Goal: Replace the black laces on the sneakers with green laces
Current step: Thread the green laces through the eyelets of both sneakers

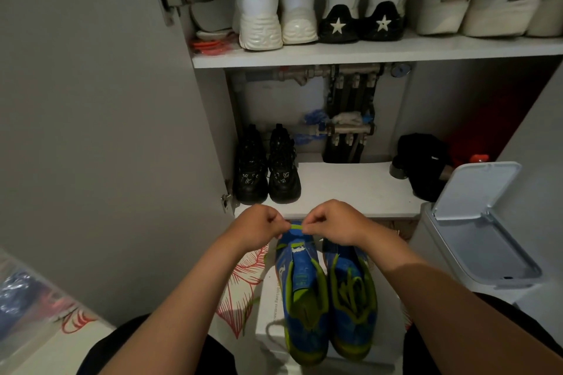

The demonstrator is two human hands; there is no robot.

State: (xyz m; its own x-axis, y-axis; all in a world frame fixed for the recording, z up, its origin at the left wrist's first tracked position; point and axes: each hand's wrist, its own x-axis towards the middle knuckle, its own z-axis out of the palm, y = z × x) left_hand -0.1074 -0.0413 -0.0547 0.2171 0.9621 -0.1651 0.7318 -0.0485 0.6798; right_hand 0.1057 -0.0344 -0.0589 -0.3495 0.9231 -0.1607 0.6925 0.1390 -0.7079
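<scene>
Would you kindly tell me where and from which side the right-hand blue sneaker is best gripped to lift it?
Probably its near green end, reached from above on the person's side. The right-hand blue sneaker lies sole down on the white box; the right hand covers its far end and the other sneaker crowds its inner side.

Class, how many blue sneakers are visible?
2: the left blue sneaker, its green lace pinched, and the right blue sneaker beside it. None appear hidden.
</scene>
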